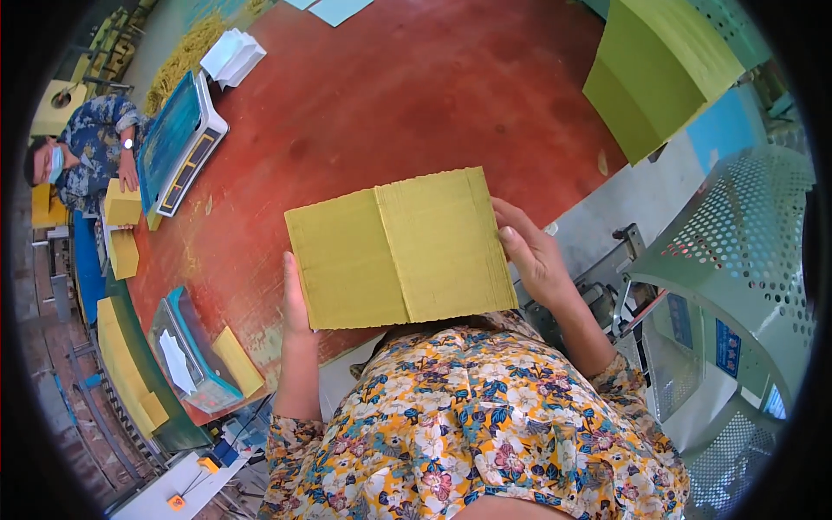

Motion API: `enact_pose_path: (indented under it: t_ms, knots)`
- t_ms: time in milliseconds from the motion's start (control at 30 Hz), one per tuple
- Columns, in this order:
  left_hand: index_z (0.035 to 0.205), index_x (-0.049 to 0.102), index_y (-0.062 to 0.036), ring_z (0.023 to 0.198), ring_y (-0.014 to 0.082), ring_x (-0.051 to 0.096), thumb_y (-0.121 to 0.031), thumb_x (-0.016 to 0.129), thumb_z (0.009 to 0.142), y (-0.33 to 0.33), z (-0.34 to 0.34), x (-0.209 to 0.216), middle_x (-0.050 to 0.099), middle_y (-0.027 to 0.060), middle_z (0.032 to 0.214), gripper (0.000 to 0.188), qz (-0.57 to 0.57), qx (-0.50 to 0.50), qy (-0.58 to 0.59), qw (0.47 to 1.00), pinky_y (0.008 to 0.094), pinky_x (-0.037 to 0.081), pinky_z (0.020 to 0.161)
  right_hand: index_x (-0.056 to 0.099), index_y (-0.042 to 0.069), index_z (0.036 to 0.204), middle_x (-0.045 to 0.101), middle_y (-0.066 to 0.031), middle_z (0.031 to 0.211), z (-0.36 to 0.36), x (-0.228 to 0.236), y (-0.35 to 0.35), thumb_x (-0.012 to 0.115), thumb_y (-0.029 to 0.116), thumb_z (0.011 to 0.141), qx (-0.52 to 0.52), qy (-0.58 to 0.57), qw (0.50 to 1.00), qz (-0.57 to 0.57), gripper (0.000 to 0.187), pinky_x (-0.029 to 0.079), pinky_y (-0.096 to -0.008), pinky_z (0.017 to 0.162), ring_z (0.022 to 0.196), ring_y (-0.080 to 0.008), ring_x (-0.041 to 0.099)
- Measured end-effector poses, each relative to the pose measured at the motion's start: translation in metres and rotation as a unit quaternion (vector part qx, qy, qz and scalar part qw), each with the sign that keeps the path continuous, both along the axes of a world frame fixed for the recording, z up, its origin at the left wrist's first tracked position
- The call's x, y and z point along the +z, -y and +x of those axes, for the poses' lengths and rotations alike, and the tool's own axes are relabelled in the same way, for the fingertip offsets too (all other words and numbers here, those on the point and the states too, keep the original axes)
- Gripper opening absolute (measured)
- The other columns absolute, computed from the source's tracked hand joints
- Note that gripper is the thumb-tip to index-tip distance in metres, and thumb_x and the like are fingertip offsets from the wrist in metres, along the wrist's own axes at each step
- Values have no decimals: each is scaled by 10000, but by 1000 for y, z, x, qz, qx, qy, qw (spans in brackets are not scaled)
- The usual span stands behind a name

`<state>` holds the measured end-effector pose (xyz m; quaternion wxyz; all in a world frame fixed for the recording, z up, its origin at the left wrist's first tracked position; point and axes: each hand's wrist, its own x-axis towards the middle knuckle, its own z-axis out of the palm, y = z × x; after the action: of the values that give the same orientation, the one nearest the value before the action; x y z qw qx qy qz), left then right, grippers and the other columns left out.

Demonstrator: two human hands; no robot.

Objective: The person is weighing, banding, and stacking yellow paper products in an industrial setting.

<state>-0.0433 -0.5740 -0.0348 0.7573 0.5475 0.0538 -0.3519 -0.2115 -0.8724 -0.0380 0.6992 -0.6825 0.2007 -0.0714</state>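
Between my two hands is a stack of yellow paper (pixel 342 260), held above the near edge of the red table. A crease runs down its middle, and its top and bottom edges look rough. My left hand (pixel 295 299) grips the left edge; one finger shows along the side and the rest are hidden by the paper. At the right edge, my right hand (pixel 530 256) has its thumb against the side, with the other fingers bent and partly behind the sheets.
On the red table (pixel 451 95) stand a weighing scale (pixel 186 147), white papers (pixel 232 58) and a clear plastic box (pixel 195 355). A larger yellow paper stack (pixel 663 74) is at the far right, by green perforated machine guards (pixel 737 225). Across the left, a masked person (pixel 95 143) handles yellow blocks.
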Motion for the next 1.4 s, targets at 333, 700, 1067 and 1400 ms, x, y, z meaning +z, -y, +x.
enact_pose_path:
  t_ms: [333,700,1067,1400]
  knots:
    - [1379,462,-31,1146,200,588,-535,268,1030,5,12,3,573,109,1294,643,57,-50,44,996,346,491,963,492,47,1377,623,-176,1248,0,-10,-38,484,369,998,-73,18,996,-38,498,441,-334,982,1164,-263,599]
    - [1419,428,-70,1234,218,516,-512,242,1042,-4,-47,7,511,83,1382,610,1,-266,18,964,348,425,1034,526,98,1368,637,-102,1252,-142,-6,-164,497,270,1004,-335,-36,941,-28,404,449,-309,977,1103,-181,605]
    - [1384,458,-66,1185,190,540,-516,331,1033,68,-298,-47,548,61,1329,585,21,-510,-3,860,327,435,998,516,82,1380,622,-103,1273,-420,-36,-254,478,293,1012,-591,-15,806,5,427,427,-283,987,1139,-148,569]
    - [1417,412,-39,1232,222,523,-587,311,1007,156,-566,-134,518,98,1365,692,-15,-554,7,833,344,443,1011,487,74,1404,574,-93,1334,-681,-84,-186,417,295,1027,-609,1,792,47,442,375,-290,1044,1223,-158,513]
